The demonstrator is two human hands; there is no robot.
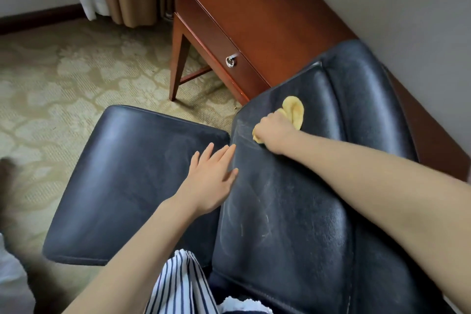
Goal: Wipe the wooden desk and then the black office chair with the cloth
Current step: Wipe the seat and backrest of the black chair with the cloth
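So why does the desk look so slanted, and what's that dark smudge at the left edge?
Head view: the wide-angle lens tilts and bends the wooden desk and the wall lines; the dark shape at the left edge is too blurred to identify; soft light puts a pale sheen on the black office chair, showing streaks; the cloth is sharp.

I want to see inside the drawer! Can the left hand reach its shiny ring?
Probably yes. The left hand lies open on the chair, holding nothing, and only carpet shows between the chair and the ring.
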